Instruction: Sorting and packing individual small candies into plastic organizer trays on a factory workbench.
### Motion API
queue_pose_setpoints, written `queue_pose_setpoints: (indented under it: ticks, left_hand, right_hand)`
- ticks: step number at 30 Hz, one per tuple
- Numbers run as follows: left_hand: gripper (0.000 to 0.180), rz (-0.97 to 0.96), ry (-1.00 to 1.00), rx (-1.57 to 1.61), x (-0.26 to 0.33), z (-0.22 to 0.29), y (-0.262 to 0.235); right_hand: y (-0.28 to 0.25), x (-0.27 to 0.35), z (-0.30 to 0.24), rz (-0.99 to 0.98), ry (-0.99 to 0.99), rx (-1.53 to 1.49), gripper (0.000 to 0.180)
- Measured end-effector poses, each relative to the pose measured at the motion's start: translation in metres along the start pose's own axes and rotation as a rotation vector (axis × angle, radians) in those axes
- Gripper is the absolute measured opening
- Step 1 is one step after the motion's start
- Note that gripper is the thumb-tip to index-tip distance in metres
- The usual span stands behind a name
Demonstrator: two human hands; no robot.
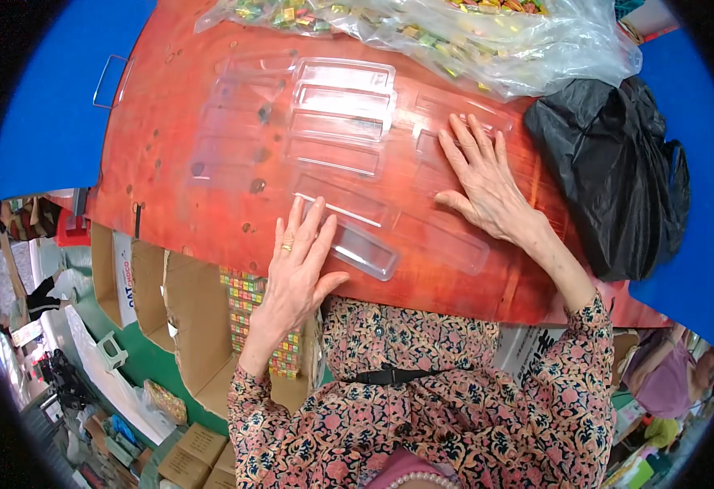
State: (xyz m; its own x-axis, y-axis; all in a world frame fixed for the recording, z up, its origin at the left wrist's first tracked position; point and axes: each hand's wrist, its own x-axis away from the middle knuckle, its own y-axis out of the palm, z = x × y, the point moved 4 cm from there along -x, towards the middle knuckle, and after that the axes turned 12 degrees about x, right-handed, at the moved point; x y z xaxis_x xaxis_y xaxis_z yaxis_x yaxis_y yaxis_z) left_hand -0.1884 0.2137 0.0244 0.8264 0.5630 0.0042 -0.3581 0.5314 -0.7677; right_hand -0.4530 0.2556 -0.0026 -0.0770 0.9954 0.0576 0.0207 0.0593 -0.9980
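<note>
The left hand, fingers slightly spread, rests at the ends of two clear, rectangular plastic trays; four more trays line up beyond its fingertips. The right hand, fingers fanned, meets fainter trays, seemingly too glare-washed to count.

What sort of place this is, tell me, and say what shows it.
Likely a packing workshop: clear plastic trays lie on a red table, a clear bag of small colourful pieces lies at its far side, and an open cardboard box with rows of similar pieces stands by its near edge.
</note>
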Motion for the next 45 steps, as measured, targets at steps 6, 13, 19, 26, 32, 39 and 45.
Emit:
queue_pose_setpoints:
  ticks: [6, 13, 19, 26, 32, 39, 45]
  left_hand:
    - [0.074, -0.002, 0.012, -0.066, 0.006, 0.004, 0.012]
    - [0.073, -0.037, 0.044, -0.155, 0.006, 0.006, 0.025]
    - [0.072, -0.022, 0.032, -0.161, 0.015, 0.007, 0.030]
    - [0.073, -0.007, 0.016, -0.145, 0.019, 0.006, 0.034]
    - [0.072, 0.012, 0.006, -0.129, 0.019, 0.008, 0.035]
    - [0.067, 0.057, -0.002, -0.112, 0.023, 0.009, 0.035]
    - [0.066, 0.066, -0.008, -0.101, 0.023, 0.009, 0.037]
  right_hand:
    - [-0.018, 0.030, -0.037, -0.038, -0.094, -0.068, 0.086]
    - [-0.005, 0.041, -0.039, -0.055, -0.186, -0.010, 0.085]
    - [-0.005, 0.029, -0.034, -0.043, -0.318, -0.008, 0.086]
    - [0.000, 0.022, -0.026, -0.038, -0.377, -0.013, 0.087]
    - [-0.001, 0.023, -0.022, -0.060, -0.411, -0.033, 0.086]
    - [-0.005, 0.029, -0.007, 0.009, -0.220, -0.025, 0.084]
    - [0.004, 0.020, -0.004, 0.030, -0.218, -0.032, 0.083]
